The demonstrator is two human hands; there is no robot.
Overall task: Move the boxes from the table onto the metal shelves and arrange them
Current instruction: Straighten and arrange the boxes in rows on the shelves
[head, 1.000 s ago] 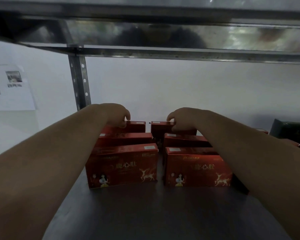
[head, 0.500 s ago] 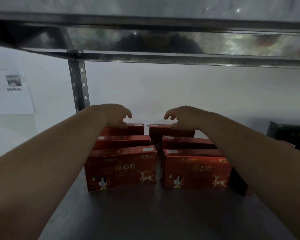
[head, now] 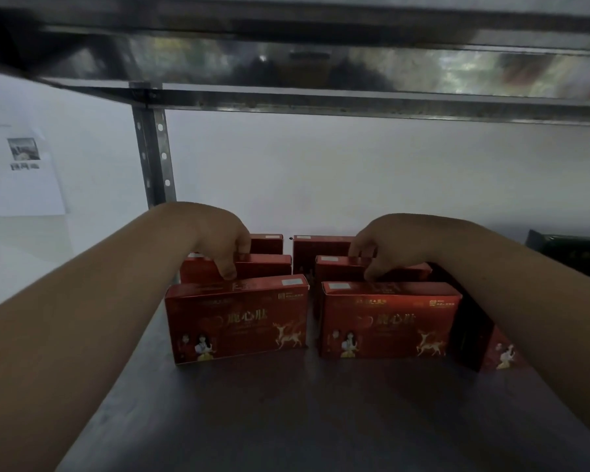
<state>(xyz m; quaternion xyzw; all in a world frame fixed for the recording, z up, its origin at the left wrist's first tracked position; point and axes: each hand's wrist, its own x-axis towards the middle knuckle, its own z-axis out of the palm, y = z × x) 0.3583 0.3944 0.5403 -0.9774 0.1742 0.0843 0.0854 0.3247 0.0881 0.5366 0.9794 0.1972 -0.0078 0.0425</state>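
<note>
- Nearest, the bare metal shelf [head: 286, 420] runs from 6 o'clock up to the middle, with both forearms reaching in over it from 7 and 5 o'clock.
- At the centre stand two files of red boxes, three deep. The front left box [head: 237, 321] and front right box [head: 389, 321] face the camera upright, a narrow gap between them.
- What has changed: half a second ago both hands hovered with spread fingers over the back row. They have now drawn nearer, onto the middle row.
- The left hand [head: 223, 243] is curled, fingers bent down behind the middle left box [head: 266, 265] with the thumb on its near side – a light pinch, as far as I can judge.
- The right hand [head: 389, 243] mirrors it on the middle right box [head: 341, 267], fingertips on the top edge; how firm the hold is cannot be told.
- I judge this as squaring the rows one by one – arranging rather than carrying, with the back pair likely settled.
- Beyond, the back left box [head: 268, 242] and back right box [head: 321, 248] stand just before the white wall [head: 355, 172].
- At 3 o'clock another red box [head: 501, 356] crowds the right file, and a dark box [head: 573, 253] sits farther off.
- At 10 o'clock the perforated upright [head: 154, 158] stands close to the left file; the shelf above [head: 321, 69] caps the headroom at 12.
</note>
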